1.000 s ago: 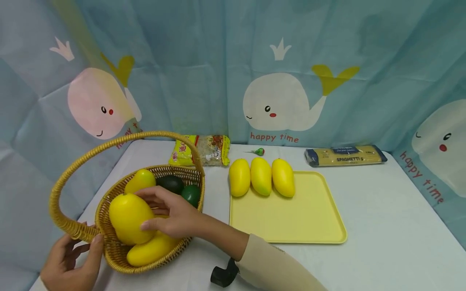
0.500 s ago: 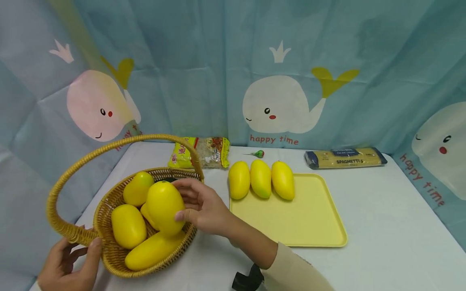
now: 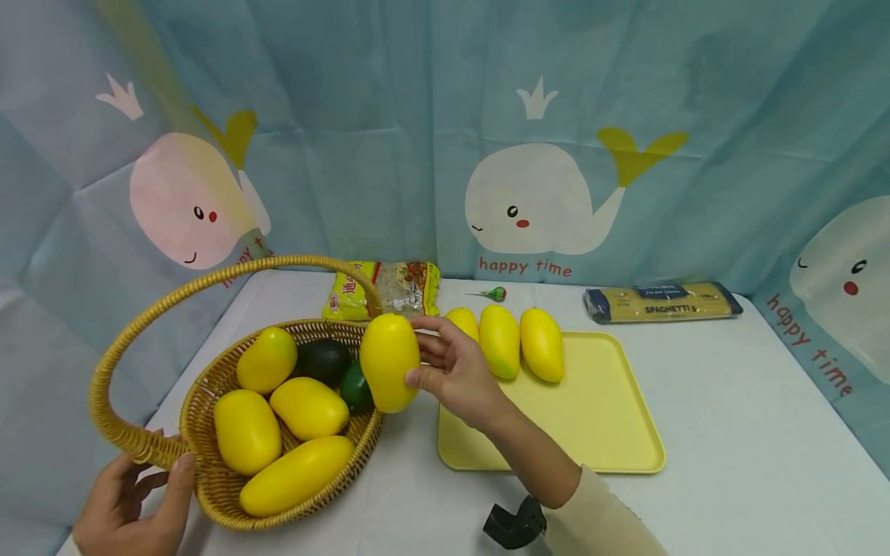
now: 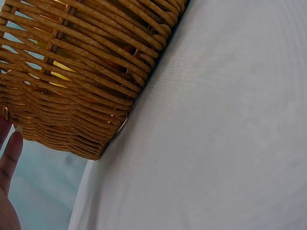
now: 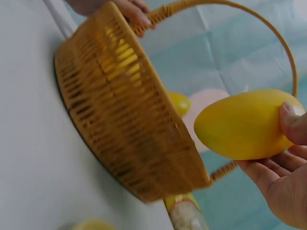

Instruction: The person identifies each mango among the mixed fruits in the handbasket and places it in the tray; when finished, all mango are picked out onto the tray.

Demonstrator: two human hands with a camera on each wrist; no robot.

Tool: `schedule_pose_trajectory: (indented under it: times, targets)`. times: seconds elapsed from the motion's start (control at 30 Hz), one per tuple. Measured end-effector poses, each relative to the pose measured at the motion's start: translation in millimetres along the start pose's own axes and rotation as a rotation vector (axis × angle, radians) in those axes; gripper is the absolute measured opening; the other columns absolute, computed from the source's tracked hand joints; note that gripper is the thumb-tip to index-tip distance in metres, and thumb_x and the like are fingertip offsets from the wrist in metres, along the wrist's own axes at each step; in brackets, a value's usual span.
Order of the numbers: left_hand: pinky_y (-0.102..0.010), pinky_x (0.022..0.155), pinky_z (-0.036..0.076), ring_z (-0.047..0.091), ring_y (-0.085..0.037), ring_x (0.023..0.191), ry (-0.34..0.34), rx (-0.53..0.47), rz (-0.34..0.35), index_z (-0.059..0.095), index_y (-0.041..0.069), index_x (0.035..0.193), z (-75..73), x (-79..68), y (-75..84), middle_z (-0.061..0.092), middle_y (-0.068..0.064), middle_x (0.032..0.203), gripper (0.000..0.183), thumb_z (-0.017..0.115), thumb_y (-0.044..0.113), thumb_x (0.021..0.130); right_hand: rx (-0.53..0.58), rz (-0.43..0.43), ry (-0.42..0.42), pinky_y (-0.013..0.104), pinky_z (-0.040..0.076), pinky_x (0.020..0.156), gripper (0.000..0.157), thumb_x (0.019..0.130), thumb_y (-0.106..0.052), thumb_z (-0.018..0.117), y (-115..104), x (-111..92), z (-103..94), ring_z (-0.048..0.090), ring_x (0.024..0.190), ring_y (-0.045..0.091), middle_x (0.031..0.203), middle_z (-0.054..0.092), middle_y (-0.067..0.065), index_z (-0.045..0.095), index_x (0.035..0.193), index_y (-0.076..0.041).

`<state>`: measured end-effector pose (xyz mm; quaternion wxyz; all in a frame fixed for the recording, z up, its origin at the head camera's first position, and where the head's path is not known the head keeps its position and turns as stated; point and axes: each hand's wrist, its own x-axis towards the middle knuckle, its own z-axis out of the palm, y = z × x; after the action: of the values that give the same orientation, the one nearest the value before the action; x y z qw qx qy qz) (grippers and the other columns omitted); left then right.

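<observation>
In the head view my right hand (image 3: 455, 371) holds a yellow mango (image 3: 389, 363) between thumb and fingers, at the right rim of a wicker basket (image 3: 327, 506). The right wrist view shows that same mango (image 5: 242, 125) raised beside the basket's outer wall (image 5: 124, 129). At the basket's left end my left hand (image 3: 139, 498) grips the base of the arched handle (image 3: 229, 270). Inside the basket lie several yellow mangoes (image 3: 309, 408) and two dark green avocados (image 3: 323, 361). In the left wrist view, only fingertips (image 4: 13, 146) show against the weave.
Three mangoes (image 3: 541, 345) lie in a row along the back of a yellow tray (image 3: 591, 432); the leftmost is partly hidden by my right hand. Behind stand a yellow food packet (image 3: 410, 289), a small green-and-red lollipop-like item (image 3: 497, 294) and a spaghetti pack (image 3: 664, 302).
My right hand has lifted the mango out from among the fruit and carried it right, to the basket's right rim. The left hand stays on the handle base.
</observation>
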<state>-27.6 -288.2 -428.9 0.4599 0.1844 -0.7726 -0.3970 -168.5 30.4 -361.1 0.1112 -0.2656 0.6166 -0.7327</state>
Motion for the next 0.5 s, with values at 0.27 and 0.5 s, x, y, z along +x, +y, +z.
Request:
schedule_pose_trajectory:
  times: [0.27, 0.5]
  targets:
    - [-0.004, 0.073, 0.048, 0.063, -0.005, 0.093, 0.003, 0.008, -0.009, 0.069, 0.004, 0.125, 0.2, 0.0, 1.6, 0.067, 0.008, 0.111, 0.047, 0.078, -0.007, 0.080, -0.035, 0.064, 0.120, 0.041, 0.054, 0.095, 0.059, 0.087, 0.017, 0.066, -0.5, -6.6, -26.9, 0.060, 0.120, 0.036, 0.136, 0.058, 0.023, 0.048, 0.141, 0.002]
    - [-0.004, 0.073, 0.048, 0.062, -0.005, 0.094, 0.006, 0.015, -0.005, 0.069, 0.008, 0.126, 0.1, -0.2, 3.0, 0.067, 0.004, 0.113, 0.049, 0.078, -0.006, 0.080, -0.064, 0.104, 0.215, 0.039, 0.054, 0.095, 0.061, 0.086, 0.019, 0.065, -1.5, -13.9, -50.7, 0.061, 0.119, 0.036, 0.135, 0.059, 0.022, 0.048, 0.141, 0.001]
